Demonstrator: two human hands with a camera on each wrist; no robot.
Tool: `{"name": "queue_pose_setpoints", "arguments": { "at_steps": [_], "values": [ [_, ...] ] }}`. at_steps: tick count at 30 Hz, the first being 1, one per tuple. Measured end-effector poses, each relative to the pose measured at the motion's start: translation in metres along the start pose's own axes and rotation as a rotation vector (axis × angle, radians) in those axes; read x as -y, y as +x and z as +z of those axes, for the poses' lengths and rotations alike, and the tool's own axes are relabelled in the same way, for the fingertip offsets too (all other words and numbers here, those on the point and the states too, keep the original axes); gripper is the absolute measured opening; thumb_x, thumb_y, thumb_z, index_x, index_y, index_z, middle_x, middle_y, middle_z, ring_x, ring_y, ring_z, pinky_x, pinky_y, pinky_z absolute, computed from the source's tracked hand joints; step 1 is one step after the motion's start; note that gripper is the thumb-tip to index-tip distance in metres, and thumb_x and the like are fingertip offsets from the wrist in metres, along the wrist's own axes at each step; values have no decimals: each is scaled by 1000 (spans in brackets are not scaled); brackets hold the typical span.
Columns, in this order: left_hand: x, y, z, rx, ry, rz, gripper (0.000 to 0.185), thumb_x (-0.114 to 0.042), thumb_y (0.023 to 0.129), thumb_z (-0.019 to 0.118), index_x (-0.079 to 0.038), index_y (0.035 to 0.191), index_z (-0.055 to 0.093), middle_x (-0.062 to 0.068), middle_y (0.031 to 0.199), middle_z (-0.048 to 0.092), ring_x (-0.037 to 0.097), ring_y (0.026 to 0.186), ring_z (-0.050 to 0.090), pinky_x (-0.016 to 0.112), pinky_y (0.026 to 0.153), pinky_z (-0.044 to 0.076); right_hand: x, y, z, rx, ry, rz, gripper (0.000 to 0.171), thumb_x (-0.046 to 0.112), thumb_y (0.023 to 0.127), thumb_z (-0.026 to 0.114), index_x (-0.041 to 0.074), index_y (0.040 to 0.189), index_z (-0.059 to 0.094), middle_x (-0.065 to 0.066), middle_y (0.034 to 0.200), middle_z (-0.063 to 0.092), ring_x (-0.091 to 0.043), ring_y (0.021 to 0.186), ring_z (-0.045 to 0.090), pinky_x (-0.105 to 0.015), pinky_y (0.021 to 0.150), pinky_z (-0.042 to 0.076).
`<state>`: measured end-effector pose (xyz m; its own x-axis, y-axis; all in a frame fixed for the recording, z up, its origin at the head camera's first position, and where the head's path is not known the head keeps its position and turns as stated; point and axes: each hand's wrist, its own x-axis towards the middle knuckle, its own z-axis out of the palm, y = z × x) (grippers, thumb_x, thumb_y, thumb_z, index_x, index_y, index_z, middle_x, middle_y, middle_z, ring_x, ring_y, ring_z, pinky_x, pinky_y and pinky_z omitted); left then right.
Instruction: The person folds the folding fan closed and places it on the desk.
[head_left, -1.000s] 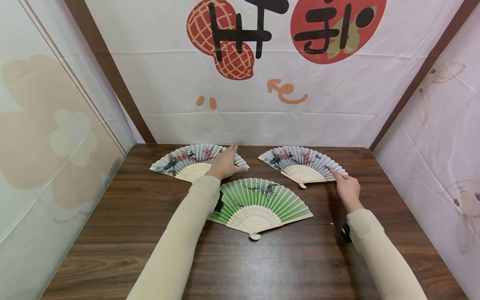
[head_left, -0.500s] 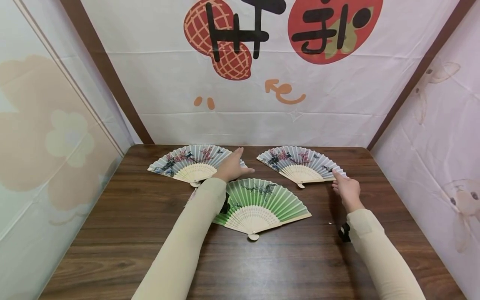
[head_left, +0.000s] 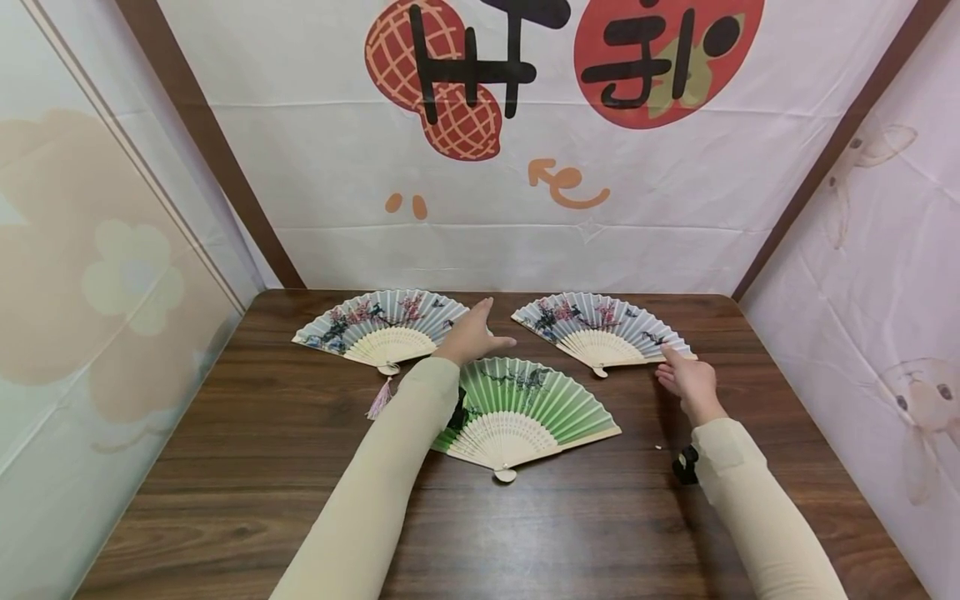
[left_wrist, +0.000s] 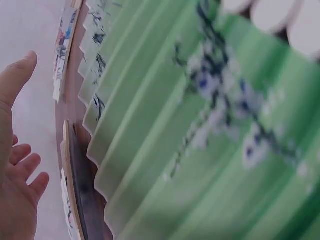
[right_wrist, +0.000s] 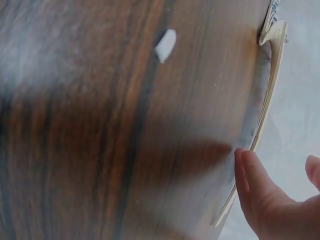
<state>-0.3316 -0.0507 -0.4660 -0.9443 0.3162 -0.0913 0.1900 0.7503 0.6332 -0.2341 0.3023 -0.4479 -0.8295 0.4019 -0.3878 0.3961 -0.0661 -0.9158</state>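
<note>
Three spread folding fans lie on the table. My left hand (head_left: 467,335) is at the right end of the left pale-blue fan (head_left: 393,342), thumb and fingers apart, covering part of its edge. In the left wrist view, the pleats of the green fan (left_wrist: 150,130) fill most of the picture, beside the hand (left_wrist: 17,175). My right hand (head_left: 692,382) is at the right tip of the other pale-blue fan (head_left: 600,343). Its fingers extend at that fan's wooden guard (right_wrist: 271,90) in the right wrist view, with the thumb held away.
The dark wooden table (head_left: 570,533) ends at a white printed cloth (head_left: 517,250) behind the fans. Cloth panels stand on both sides. A pink tassel (head_left: 380,400) hangs from the left fan, by the left sleeve. A small white scrap (right_wrist: 166,46) lies near the right hand.
My left hand has moved rightward along the left fan, uncovering more of it and the pink tassel. The fingers of my right hand have loosened at the right fan's tip.
</note>
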Motion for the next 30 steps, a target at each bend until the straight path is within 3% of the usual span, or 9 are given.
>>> {"name": "queue_pose_setpoints", "arguments": {
  "at_steps": [4, 14, 18, 23, 30],
  "values": [
    [-6, -2, 1, -2, -101, -36, 99, -43, 89, 73, -12, 160, 12, 10, 167, 16, 32, 153, 21, 52, 126, 28, 0, -2, -2, 31, 20, 7, 66, 32, 101, 55, -14, 144, 36, -1, 86, 66, -3, 74, 67, -23, 89, 62],
    [-13, 3, 7, -7, -288, -69, 96, -41, 90, 73, -11, 160, 16, 12, 166, 21, 34, 151, 26, 55, 123, 32, 0, -2, -3, 99, 68, 59, 68, 33, 102, 53, -15, 146, 32, 3, 76, 65, -4, 72, 69, -23, 90, 61],
    [-13, 5, 11, -12, -354, -79, 94, -39, 91, 73, -11, 160, 16, 13, 165, 24, 35, 150, 29, 54, 122, 35, 2, 0, -3, 121, 120, 124, 66, 31, 103, 52, -10, 149, 29, -8, 100, 65, -7, 77, 69, -26, 98, 57],
    [-14, 4, 16, -30, -446, -101, 88, -32, 93, 71, -9, 159, 18, 12, 164, 27, 32, 149, 30, 51, 121, 37, 4, 3, 0, 154, 222, 232, 66, 30, 104, 49, -1, 155, 21, -18, 142, 43, -13, 88, 68, -29, 111, 47],
    [-17, 6, 21, -52, -538, -116, 82, -23, 95, 69, -7, 158, 20, 11, 164, 27, 29, 150, 29, 47, 123, 35, 4, 7, 2, 176, 296, 289, 66, 29, 104, 48, 1, 156, 20, -17, 149, 37, -16, 92, 67, -29, 114, 42]
  ]
}}
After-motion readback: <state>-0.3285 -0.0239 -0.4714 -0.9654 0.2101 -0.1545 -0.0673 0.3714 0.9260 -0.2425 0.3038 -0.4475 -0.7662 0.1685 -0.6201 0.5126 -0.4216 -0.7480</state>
